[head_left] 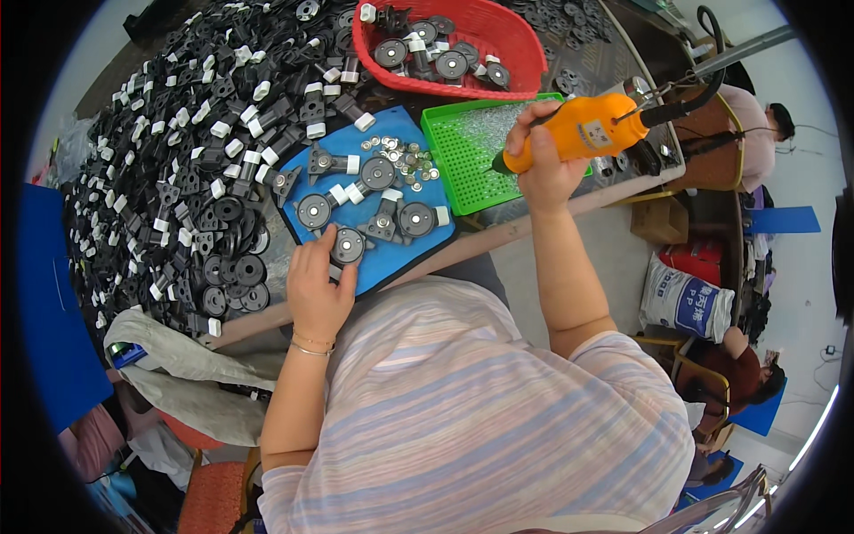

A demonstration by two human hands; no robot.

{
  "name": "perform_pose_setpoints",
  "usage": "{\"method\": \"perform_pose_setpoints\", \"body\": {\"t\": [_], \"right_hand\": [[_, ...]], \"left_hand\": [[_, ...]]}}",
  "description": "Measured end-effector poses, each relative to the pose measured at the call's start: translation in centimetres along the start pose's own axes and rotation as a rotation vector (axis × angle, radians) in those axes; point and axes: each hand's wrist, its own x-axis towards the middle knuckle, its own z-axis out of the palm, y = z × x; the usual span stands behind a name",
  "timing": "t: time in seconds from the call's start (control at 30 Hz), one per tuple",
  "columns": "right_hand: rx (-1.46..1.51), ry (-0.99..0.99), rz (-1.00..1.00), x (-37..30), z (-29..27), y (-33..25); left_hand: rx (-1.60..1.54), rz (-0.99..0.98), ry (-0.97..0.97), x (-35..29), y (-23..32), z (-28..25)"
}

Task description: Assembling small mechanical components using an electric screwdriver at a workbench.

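Observation:
My right hand (546, 162) is wrapped round an orange electric screwdriver (598, 126), whose dark tip points left, over a green perforated tray (454, 182) with many small shiny screws (489, 125). On a blue mat (289, 169), the fingers of my left hand (320, 283) close about a black round-wheeled part (348, 246) near the front edge. Several like assemblies, each a black wheel (378, 173) or bracket with a white end piece, lie just beyond it. Small round metal pieces (414, 165) are scattered at the mat's far right.
A large heap of black and white parts (178, 169) covers the table's left side. Loose black discs (240, 271) lie left of the mat. A red basket (525, 44) with more assemblies stands at the back. A cable and hook (663, 102) hold the screwdriver's rear end.

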Motion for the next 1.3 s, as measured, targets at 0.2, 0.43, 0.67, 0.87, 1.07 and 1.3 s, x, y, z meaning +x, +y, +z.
{"method": "perform_pose_setpoints", "body": {"t": [0.2, 0.43, 0.67, 0.87, 1.07, 1.3], "right_hand": [[-0.015, -0.007, -0.005, 0.1, 0.2, -0.1], [-0.032, 0.0, 0.029, 0.5, 0.7, -0.8], [0.241, -0.223, 0.083, -0.6, 5.6, -4.0], [0.346, -0.459, 0.158, -3.2, 11.9, -2.5], [0.304, -0.614, 0.117, -4.0, 13.9, -0.8], [0.103, -0.668, 0.091, -4.7, 13.9, 0.2]], "left_hand": [[-0.012, -0.004, -0.013, 0.0, -0.1, -0.2], [-0.036, -0.067, -0.035, 0.0, 0.1, -0.4], [-0.066, -0.084, -0.012, 0.2, 0.3, -0.4], [-0.074, -0.074, -0.003, 0.3, 0.0, -0.4], [-0.11, -0.047, 0.022, 0.2, -0.3, -0.2], [-0.093, -0.082, -0.024, 0.2, -0.2, -0.5]]}}
